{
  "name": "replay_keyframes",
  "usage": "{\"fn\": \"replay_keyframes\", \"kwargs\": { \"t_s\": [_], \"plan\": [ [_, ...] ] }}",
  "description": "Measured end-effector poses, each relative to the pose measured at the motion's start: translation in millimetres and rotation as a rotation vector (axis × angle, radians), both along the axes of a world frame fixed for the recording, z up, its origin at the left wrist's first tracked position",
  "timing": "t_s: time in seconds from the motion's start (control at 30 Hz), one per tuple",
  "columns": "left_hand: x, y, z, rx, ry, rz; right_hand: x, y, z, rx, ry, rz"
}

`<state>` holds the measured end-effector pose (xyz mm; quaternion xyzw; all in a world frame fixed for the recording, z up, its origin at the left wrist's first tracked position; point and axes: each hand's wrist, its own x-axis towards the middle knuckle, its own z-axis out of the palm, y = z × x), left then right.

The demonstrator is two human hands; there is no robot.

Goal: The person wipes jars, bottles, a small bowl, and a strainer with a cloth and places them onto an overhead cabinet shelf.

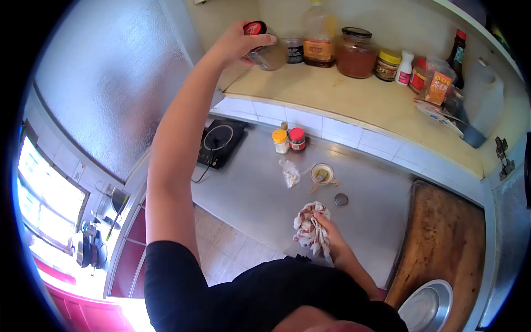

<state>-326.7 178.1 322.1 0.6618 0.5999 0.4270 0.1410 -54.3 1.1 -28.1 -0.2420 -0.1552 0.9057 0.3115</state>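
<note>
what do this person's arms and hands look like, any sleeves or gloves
The person wears a black top. Its left sleeve is short and looks plain, with no marking visible. The left hand and right hand are bare, with no glove, watch or bracelet in sight.

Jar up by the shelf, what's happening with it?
A person's left hand holds the tilted jar at the left end of the shelf; whether it touches the shelf is unclear. Lower down, the right hand grips a crumpled, stained cloth over the metal counter.
</note>
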Motion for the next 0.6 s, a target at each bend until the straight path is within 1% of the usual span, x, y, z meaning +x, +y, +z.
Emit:
{"fn": "replay_keyframes", "kwargs": {
  "t_s": [0.07,0.1,0.13,0.2,0.23,0.27,0.33,0.4,0.43,0.53,0.57,0.6],
  "plan": [
    [-11,42,5,-0.141,0.051,0.081,9,-1,-16,0.047,-0.026,-0.051],
    [-15,60,4,-0.162,0.062,0.125,13,2,-21,0.073,-0.037,-0.082],
    [-18,76,0,-0.187,0.072,0.168,20,1,-12,0.15,-0.114,-0.083],
    [-25,105,-6,-0.248,0.065,0.216,32,7,-49,0.425,-0.414,-0.106],
    [-26,116,-8,-0.276,0.044,0.221,40,13,-58,0.558,-0.573,-0.115],
    [-29,127,-11,-0.312,0.022,0.228,52,17,-66,0.617,-0.668,-0.095],
    [-33,147,-13,-0.346,0.015,0.217,85,34,-145,0.719,-0.845,-0.14],
    [-37,161,-16,-0.38,0.025,0.198,112,33,-140,0.814,-1.446,0.008],
    [-39,166,-15,-0.396,0.039,0.184,119,30,-128,0.843,-1.746,0.104],
    [-46,183,-11,-0.453,0.145,0.161,127,27,-75,1.349,-1.79,0.365],
    [-48,188,-9,-0.468,0.191,0.159,121,32,-35,1.337,-1.576,0.421],
    [-49,191,-9,-0.463,0.203,0.166,109,38,17,1.315,-1.359,0.47]
  ]
}}
